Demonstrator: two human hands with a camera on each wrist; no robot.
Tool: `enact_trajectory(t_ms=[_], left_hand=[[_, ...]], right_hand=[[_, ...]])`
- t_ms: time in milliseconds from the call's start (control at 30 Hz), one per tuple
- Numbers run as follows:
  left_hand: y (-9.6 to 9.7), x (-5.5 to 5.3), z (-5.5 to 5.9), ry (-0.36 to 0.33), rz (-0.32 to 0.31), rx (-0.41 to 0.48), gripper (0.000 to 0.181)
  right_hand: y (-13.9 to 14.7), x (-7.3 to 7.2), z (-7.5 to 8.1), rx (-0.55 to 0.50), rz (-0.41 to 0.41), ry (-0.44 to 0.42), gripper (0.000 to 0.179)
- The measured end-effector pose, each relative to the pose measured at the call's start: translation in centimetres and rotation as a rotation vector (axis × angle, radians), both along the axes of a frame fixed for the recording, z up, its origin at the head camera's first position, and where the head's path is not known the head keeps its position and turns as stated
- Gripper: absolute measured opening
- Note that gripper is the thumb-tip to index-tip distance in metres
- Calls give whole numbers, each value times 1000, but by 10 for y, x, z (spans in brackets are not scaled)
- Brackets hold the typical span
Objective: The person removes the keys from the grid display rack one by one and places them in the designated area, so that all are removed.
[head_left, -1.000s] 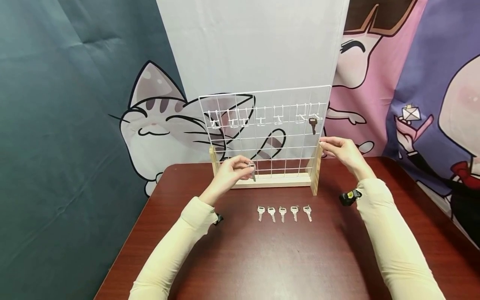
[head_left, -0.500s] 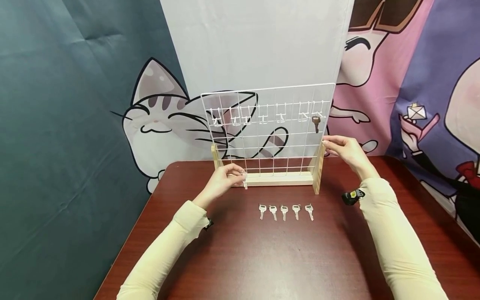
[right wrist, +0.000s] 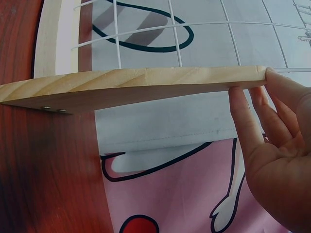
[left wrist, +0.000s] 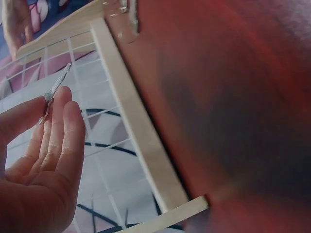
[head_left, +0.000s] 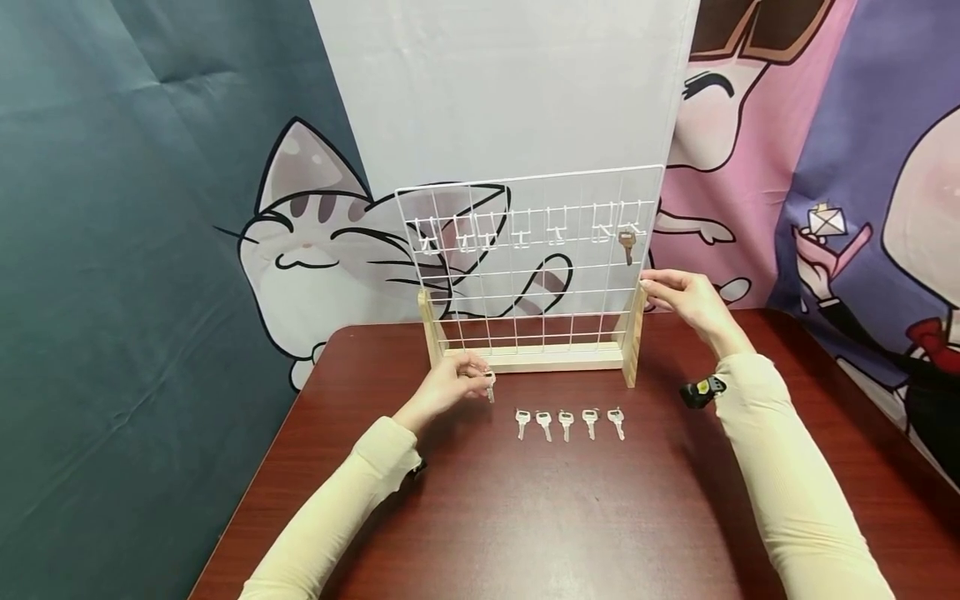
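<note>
My left hand pinches a silver key between thumb and fingers, low in front of the rack's base and just above the table. In the left wrist view that key shows nearly edge-on. My right hand grips the top of the right wooden post, thumb on one side and fingers on the other. Between two such posts stands a white wire grid with several small white hooks along its upper part. From the rightmost hook hangs a brownish key.
Several silver keys lie in a row on the dark red table, nearer to me than the rack. A wooden bar joins the posts at the bottom. Printed cloth hangs behind the table.
My left hand has come down and a little left with the key, from in front of the grid to near the table. My right hand stays on the post.
</note>
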State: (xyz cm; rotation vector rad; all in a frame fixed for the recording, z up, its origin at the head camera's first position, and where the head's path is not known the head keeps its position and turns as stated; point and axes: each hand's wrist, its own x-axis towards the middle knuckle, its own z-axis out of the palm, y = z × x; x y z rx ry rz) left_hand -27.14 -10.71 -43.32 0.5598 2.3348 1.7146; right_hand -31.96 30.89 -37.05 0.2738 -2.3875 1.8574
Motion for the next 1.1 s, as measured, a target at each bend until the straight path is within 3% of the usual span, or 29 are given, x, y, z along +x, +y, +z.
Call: enact_trajectory(t_ms=[167, 400, 800, 1100], left_hand=[[1, -2, -19, -35, -18, -66, 20], [2, -5, -34, -61, -34, -109, 15], [7, 1, -47, -61, -49, -221, 9], [9, 0, -46, 48, -60, -349, 3]], right_hand=[[-1, 0, 0, 2, -5, 2, 50], [-1, -1, 2, 9, -3, 6, 51], [0, 0, -4, -34, 14, 13, 47], [3, -3, -4, -45, 32, 23, 48]])
